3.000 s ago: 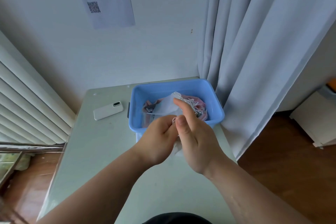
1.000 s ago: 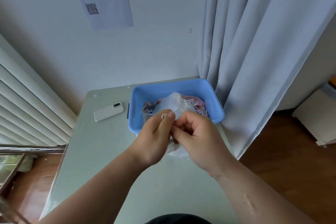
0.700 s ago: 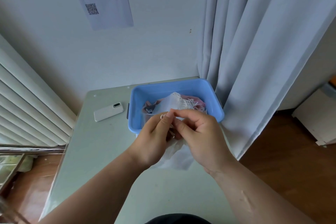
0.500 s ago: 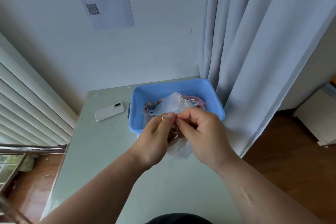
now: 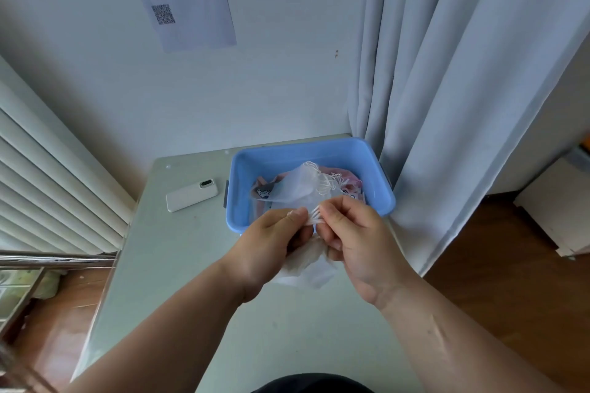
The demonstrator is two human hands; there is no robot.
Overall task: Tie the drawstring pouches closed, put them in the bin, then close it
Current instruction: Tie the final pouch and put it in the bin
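Note:
A sheer white drawstring pouch (image 5: 306,265) hangs between my two hands, just in front of the blue bin (image 5: 245,210). My left hand (image 5: 271,246) and my right hand (image 5: 354,239) each pinch the pouch's white drawstring (image 5: 314,215) at the top, fingertips almost touching. The lower part of the pouch droops toward the table under my palms. Inside the bin lie several other pouches (image 5: 306,185), white and pink with printed patterns, their strings loose on top.
The bin sits at the far right of the pale green table (image 5: 178,265), against a grey curtain (image 5: 447,105). A white phone (image 5: 191,196) lies left of the bin. A radiator (image 5: 48,185) stands to the left. Wooden floor shows on both sides.
My hands have drawn slightly apart, pulling short white string ends taut between the fingertips. The pouch stays bunched below them. The bin and phone have not moved.

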